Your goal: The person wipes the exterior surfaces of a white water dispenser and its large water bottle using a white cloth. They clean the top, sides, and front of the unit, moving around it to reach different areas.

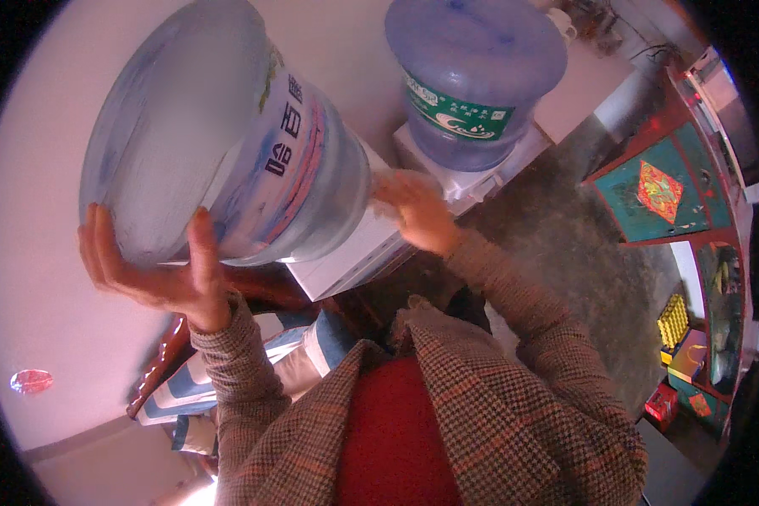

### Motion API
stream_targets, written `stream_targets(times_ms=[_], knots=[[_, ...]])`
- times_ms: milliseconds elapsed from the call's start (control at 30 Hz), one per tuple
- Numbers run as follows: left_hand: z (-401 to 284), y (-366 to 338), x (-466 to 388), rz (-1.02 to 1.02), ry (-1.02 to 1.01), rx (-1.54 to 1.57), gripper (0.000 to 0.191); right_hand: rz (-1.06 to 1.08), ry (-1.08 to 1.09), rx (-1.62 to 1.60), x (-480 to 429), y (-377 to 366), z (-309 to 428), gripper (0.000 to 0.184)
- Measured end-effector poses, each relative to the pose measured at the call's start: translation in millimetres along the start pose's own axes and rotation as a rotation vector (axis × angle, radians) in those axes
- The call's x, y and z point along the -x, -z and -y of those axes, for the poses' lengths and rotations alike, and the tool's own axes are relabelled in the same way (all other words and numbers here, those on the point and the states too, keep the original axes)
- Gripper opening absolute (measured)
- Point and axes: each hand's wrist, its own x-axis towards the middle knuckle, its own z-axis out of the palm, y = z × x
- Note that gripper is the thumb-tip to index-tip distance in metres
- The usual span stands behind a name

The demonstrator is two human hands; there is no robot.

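A large clear water-cooler bottle (316, 190) with a printed label is tilted, its wide base towards the upper left. My left hand (158, 265) supports that base from below, fingers and thumb spread against it. My right hand (417, 212), slightly blurred, is at the other end of the bottle, by its shoulder; whether it grips the bottle cannot be told. The bottle's neck is hidden. Beyond my right hand, a blue water-cooler bottle (474, 82) with a green label stands on a white water dispenser (531, 152).
Below the tilted bottle is a white appliance or cabinet (348, 253). A wooden seat frame (158, 360) with striped cushions (196, 379) lies at lower left. At right stand a green and red cabinet (664, 183), a yellow egg tray (673, 321) and a red box (661, 405).
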Motion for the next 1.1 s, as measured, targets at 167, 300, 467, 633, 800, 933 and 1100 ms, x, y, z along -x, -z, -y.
stream_targets(times_ms=[167,300,467,633,800,933,1100], knots=[[-1,0,0,0.001,0.024,0.014,0.081,0.030,-0.112,0.107,-15,-15,-27,0.059],[0,0,0,0.001,0.020,0.020,0.082,0.129,0.087,0.210,14,-17,-3,0.060],[-2,1,-1,0.007,0.008,0.017,0.083,0.318,0.230,0.055,31,-44,70,0.055],[-5,-1,-3,-0.001,0.002,0.037,0.081,0.217,0.288,-0.051,19,-108,116,0.052],[-1,0,-1,-0.017,-0.021,0.037,0.081,0.249,0.303,-0.096,30,-97,106,0.052],[0,0,0,-0.022,-0.027,0.019,0.081,0.173,0.217,-0.037,44,-35,64,0.054],[-2,-2,-2,-0.053,-0.020,0.004,0.080,-0.039,-0.006,-0.007,22,-2,3,0.047]])
